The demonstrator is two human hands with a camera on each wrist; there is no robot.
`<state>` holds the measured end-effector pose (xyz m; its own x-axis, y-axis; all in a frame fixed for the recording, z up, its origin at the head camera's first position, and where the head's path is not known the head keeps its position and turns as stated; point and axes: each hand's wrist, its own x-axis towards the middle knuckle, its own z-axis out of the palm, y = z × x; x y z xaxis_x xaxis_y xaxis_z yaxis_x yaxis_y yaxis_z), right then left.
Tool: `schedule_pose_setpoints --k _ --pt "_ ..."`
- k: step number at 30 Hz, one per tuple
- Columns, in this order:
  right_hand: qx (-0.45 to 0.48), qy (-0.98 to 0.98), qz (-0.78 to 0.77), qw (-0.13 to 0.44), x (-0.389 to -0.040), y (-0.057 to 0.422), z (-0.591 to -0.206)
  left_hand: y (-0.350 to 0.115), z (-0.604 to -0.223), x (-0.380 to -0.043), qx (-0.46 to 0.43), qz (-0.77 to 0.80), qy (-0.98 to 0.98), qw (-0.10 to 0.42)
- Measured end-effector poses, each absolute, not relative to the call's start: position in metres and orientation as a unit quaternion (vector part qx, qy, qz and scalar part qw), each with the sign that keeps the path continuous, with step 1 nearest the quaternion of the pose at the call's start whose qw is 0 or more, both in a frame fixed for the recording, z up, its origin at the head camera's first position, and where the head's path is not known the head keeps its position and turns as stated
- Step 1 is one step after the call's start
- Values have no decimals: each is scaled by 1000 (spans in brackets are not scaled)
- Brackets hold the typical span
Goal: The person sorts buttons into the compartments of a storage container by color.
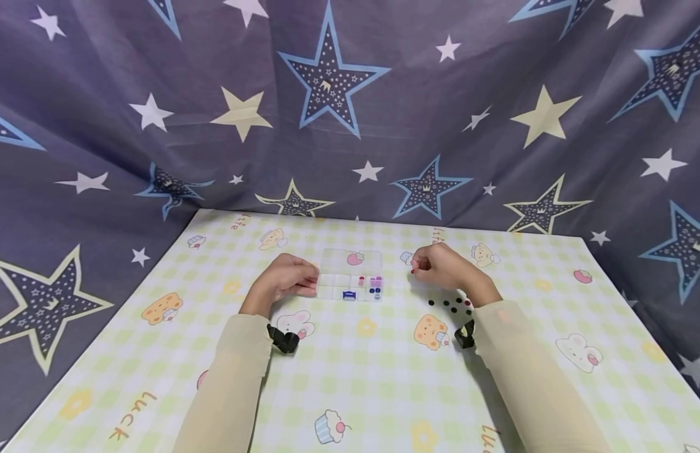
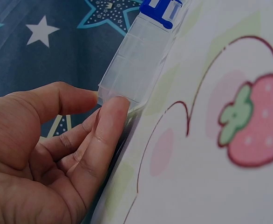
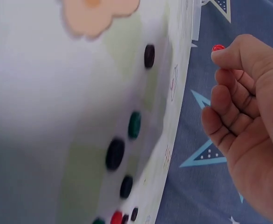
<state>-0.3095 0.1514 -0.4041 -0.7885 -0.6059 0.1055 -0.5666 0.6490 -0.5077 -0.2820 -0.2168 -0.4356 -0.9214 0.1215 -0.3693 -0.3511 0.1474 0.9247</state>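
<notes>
A clear plastic compartment box (image 1: pixel 334 288) lies on the table with its lid (image 1: pixel 338 258) folded back behind it and a blue latch (image 1: pixel 349 296) on its front side. My left hand (image 1: pixel 290 277) pinches the left end of this box between thumb and fingers. Red, purple and dark blue buttons (image 1: pixel 375 291) sit in the right-hand compartments. To the right of the box, above the table, my right hand (image 1: pixel 442 267) holds a small red button (image 3: pixel 218 48) between thumb and index finger, its other fingers curled loosely.
Several loose buttons (image 1: pixel 454 309), mostly black or dark green with some red, lie scattered below the right hand. A checked, cartoon-printed cloth (image 1: pixel 366 371) covers the table. Behind it hangs a dark curtain (image 1: pixel 372 195) with stars.
</notes>
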Motion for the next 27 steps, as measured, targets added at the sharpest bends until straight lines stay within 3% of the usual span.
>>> schedule_pose_setpoints --k 27 --pt "-346 893 -285 31 -310 109 -405 -215 -436 -282 -80 647 736 181"
